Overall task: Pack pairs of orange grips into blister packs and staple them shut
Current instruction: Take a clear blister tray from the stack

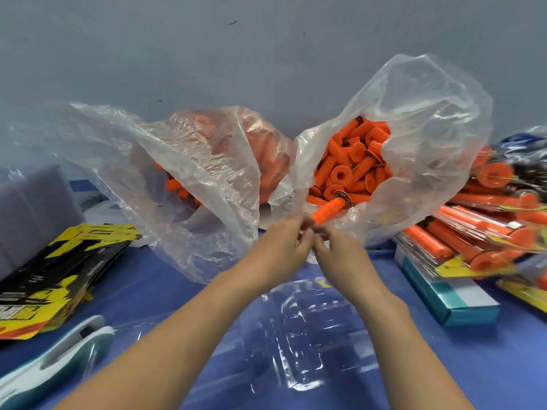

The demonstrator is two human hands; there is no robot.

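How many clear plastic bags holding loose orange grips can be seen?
2. The left bag is slumped, left of centre; the right bag stands open, right of centre. More may be hidden.

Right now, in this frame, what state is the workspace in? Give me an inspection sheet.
Surface: blue table cover, crowded at both sides.
Job's things: right bag open, full of loose grips; one orange grip pokes out of its mouth; left bag also holds grips; clear blister pack lies under the forearms and appears empty; stapler untouched at near left; printed cards stacked at left; finished packs piled at right.
Clutter: teal box under the finished packs; blurred grey bulk at far left.
Hands: left hand pinches the grip's near end; right hand meets it there, hold unclear.
Cables: nothing seen.
Surroundings: plain grey-blue wall behind.
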